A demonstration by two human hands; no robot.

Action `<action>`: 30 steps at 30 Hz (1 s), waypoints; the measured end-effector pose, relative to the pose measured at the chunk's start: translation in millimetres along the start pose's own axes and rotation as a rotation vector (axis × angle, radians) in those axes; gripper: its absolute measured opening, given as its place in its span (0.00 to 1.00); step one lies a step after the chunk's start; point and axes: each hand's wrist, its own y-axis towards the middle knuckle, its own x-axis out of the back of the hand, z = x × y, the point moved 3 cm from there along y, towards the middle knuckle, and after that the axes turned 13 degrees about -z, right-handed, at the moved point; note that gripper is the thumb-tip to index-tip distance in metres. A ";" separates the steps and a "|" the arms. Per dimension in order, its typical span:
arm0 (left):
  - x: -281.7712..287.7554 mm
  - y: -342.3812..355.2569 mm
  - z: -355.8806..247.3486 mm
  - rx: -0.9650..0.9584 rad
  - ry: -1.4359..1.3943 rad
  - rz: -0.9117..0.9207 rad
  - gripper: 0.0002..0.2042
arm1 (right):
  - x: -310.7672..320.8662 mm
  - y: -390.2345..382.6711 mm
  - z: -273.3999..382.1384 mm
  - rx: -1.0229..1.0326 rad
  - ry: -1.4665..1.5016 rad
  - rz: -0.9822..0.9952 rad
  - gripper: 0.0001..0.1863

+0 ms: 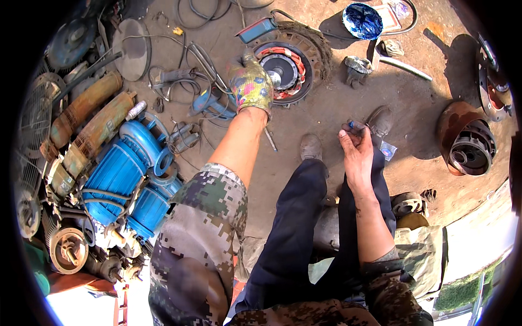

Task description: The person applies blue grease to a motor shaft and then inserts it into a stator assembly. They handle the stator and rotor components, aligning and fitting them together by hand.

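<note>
My left hand (251, 84), in a stained yellow patterned work glove, is held over the left side of a round motor part (283, 73) with a red-and-white wrapped ring and a metal shaft at its centre. The part sits within a tyre (312, 46). The gloved fingers are curled, and what they hold, if anything, is hidden. My bare right hand (356, 149) hovers above my right knee, its darkened fingers bent toward the thumb. Something small and dark blue shows at the fingertips, too small to name.
Blue pump housings (122, 174) and rusty cylinders (87, 108) crowd the left. A blue power tool (209, 103) lies among cables. At the far right stand a tub of blue grease (362, 22) and a pale rod (405, 68). A rusty round housing (470, 141) rests at right.
</note>
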 end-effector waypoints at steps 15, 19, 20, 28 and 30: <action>113.6 -58.4 47.2 0.252 -0.564 -0.177 0.19 | -5.0 14.0 17.0 -0.023 0.010 0.102 0.23; 91.9 -136.0 41.2 0.147 -0.346 0.238 0.15 | -5.0 24.9 9.7 0.024 -0.108 0.110 0.25; 81.7 -146.4 43.3 0.133 -0.312 0.337 0.15 | -3.3 29.3 11.2 0.045 -0.170 0.119 0.25; 3.8 -153.9 101.7 -0.188 0.321 0.839 0.15 | -7.2 80.8 95.7 0.364 -0.461 0.045 0.25; 2.9 -149.8 82.4 -0.369 0.517 1.146 0.20 | -12.0 86.6 115.1 0.441 -0.480 0.047 0.24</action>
